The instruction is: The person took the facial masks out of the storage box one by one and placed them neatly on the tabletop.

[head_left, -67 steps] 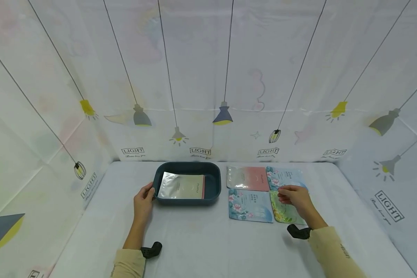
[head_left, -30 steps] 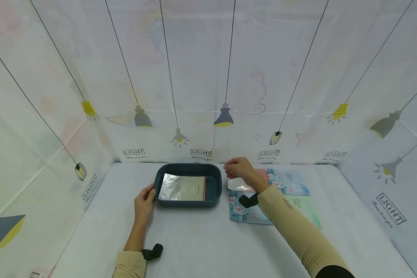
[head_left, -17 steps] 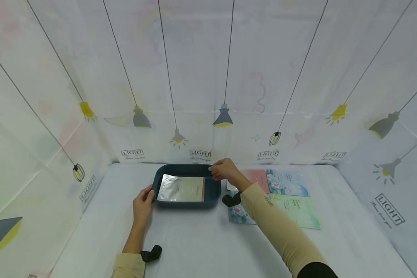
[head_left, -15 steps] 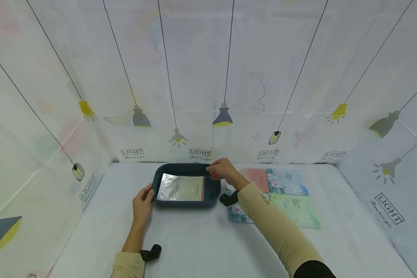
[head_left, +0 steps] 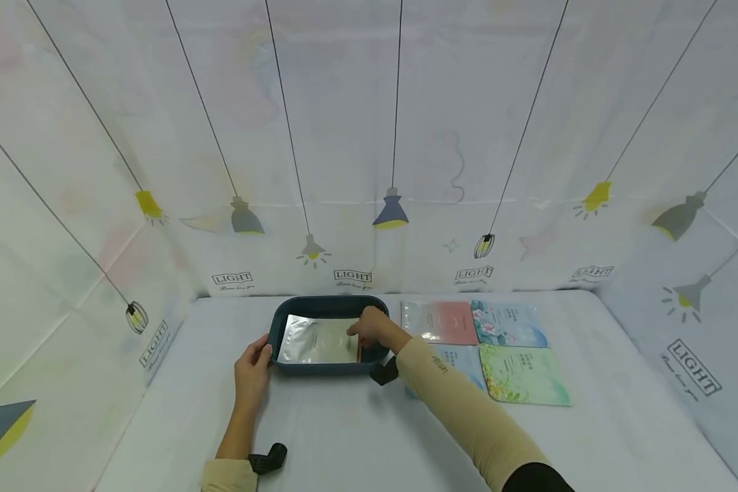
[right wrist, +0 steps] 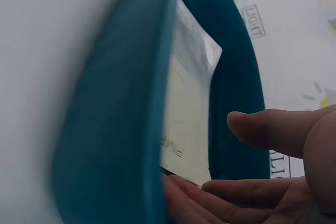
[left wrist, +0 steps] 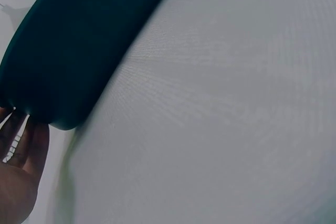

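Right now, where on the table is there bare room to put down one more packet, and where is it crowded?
Bare cloth lies in front of the dark blue tray, between the left hand and the right sleeve, and left of the tray toward the wall. It is crowded right of the tray, where four packets lie edge to edge, and inside the tray, where the right hand touches a silver packet.

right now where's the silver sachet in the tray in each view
Head: silver sachet lies in the dark blue tray, left of centre, right hand at its right end.
Left wrist: not in it; only the tray's outside wall.
Right wrist: centre, pale sheet inside the tray.
Shared landmark: the tray.
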Tool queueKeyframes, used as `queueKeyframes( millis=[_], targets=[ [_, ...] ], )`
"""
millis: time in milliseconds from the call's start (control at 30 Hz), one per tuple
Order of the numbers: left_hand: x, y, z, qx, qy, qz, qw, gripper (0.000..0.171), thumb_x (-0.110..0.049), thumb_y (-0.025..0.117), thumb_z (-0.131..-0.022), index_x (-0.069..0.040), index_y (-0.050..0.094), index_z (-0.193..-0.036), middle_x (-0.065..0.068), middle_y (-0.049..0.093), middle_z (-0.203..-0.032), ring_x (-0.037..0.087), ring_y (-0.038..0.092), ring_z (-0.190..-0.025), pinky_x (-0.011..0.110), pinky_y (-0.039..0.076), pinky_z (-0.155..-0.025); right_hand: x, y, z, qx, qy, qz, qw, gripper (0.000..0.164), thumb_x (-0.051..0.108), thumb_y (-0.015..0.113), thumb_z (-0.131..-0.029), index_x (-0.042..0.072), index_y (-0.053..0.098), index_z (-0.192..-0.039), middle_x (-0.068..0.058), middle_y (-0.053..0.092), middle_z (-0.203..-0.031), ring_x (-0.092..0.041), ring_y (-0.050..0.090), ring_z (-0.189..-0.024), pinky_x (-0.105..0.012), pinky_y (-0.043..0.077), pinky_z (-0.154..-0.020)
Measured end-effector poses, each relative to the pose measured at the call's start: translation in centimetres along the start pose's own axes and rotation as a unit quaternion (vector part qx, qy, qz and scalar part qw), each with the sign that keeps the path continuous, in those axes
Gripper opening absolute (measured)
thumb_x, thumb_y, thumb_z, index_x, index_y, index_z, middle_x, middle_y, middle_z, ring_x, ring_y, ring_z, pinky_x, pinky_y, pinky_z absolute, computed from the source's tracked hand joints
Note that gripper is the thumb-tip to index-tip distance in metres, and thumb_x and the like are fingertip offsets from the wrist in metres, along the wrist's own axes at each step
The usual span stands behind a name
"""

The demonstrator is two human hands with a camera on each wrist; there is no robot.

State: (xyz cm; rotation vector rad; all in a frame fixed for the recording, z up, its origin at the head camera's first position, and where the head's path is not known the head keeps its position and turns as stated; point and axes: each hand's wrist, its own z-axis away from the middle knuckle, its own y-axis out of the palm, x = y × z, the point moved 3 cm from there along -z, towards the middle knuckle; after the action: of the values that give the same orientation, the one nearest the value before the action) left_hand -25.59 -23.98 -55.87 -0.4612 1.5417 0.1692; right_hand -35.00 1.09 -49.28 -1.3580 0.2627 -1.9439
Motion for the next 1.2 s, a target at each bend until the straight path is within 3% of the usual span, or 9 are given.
queueKeyframes(
  millis=[233,500,733,900,1033,1133,1200],
  targets=[
    [-0.3,-0.1,0.1,0.010,-0.006,0.012,0.9999,0.039,-0.019,0.049,-0.103,-0.001,0.052,-0.137,0.020,0.056,-0.137,0.031,0.056,-0.121,0.003,0.048,-0.077,-0.2,1.5,-1.0,-0.009,0.038,0.041,0.998,0.031,0.011,0.073,-0.084,-0.008,0.062,-0.105,-0.013,0.064,-0.084,-0.023,0.067,-0.059,-0.031,0.059,-0.056],
    [-0.2,-0.2,0.1,0.004,-0.007,0.003,1.0000,0.038,-0.018,0.049,-0.102,-0.001,0.053,-0.136,0.019,0.056,-0.137,0.028,0.056,-0.120,0.004,0.049,-0.078,-0.5,1.7,-1.2,-0.055,0.050,0.009,0.997,0.038,0.010,0.073,-0.085,-0.007,0.060,-0.117,-0.010,0.063,-0.081,-0.021,0.065,-0.059,-0.030,0.058,-0.060],
    [-0.2,-0.1,0.1,0.017,-0.009,0.021,0.9996,0.040,-0.020,0.048,-0.103,-0.001,0.051,-0.138,0.020,0.054,-0.139,0.032,0.055,-0.122,0.003,0.048,-0.078,-0.5,1.5,-0.7,-0.113,0.030,-0.012,0.993,0.013,0.004,0.070,-0.083,-0.005,0.068,-0.092,-0.005,0.057,-0.061,-0.015,0.055,-0.052,-0.023,0.047,-0.049],
    [-0.3,-0.1,0.2,0.022,-0.019,0.025,0.9993,0.041,-0.019,0.047,-0.103,0.001,0.049,-0.139,0.021,0.053,-0.141,0.032,0.054,-0.124,0.003,0.047,-0.077,-0.4,1.8,-0.9,-0.139,0.005,-0.021,0.990,0.003,-0.002,0.067,-0.079,-0.004,0.068,-0.078,-0.006,0.057,-0.059,-0.015,0.053,-0.049,-0.023,0.042,-0.043],
    [-0.2,-0.1,0.2,0.018,-0.013,0.025,0.9994,0.041,-0.021,0.048,-0.103,0.000,0.050,-0.139,0.020,0.053,-0.141,0.030,0.054,-0.123,0.003,0.048,-0.078,-0.2,1.9,-0.7,-0.145,-0.024,0.009,0.989,0.021,-0.002,0.067,-0.077,0.005,0.057,-0.060,-0.002,0.052,-0.056,-0.015,0.049,-0.050,-0.023,0.036,-0.042],
    [-0.3,0.0,0.2,0.016,-0.012,0.027,0.9994,0.041,-0.021,0.048,-0.103,-0.001,0.050,-0.139,0.020,0.054,-0.140,0.030,0.055,-0.122,0.003,0.048,-0.078,0.0,1.9,-0.2,-0.143,-0.035,0.023,0.989,0.036,0.000,0.067,-0.079,0.011,0.045,-0.053,0.000,0.046,-0.054,-0.014,0.046,-0.050,-0.023,0.034,-0.043],
    [-0.3,0.0,0.2,0.014,-0.008,0.026,0.9995,0.041,-0.021,0.049,-0.103,-0.001,0.051,-0.138,0.020,0.055,-0.139,0.030,0.055,-0.121,0.004,0.048,-0.078,0.0,1.8,0.0,-0.144,-0.034,0.016,0.989,0.037,0.000,0.067,-0.079,0.011,0.045,-0.052,0.000,0.047,-0.054,-0.014,0.046,-0.050,-0.023,0.034,-0.043]
  ],
)
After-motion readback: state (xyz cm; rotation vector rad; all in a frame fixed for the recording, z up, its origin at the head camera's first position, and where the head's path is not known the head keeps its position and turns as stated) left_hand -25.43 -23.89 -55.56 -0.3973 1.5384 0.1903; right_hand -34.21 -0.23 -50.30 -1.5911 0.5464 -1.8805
